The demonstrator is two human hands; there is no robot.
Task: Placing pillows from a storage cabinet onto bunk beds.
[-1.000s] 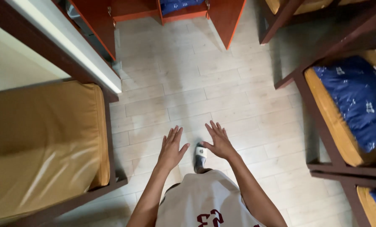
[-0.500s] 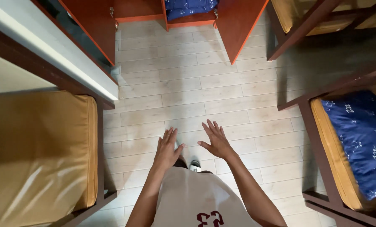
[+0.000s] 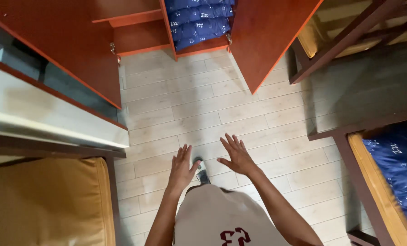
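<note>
The person has moved forward along the pale plank floor [image 3: 203, 105] toward the open red-brown cabinet [image 3: 267, 36]. Its doors and the folded blue bedding [image 3: 196, 23] stacked inside, earlier only at the top edge of the view, now show much larger and nearer. The left hand [image 3: 181, 169] and right hand [image 3: 237, 156], both empty with fingers spread, have come closer to the cabinet with the body. The tan mattress [image 3: 44, 205] and the blue-covered bed [image 3: 394, 173] have dropped further back from the cabinet, toward the lower corners.
</note>
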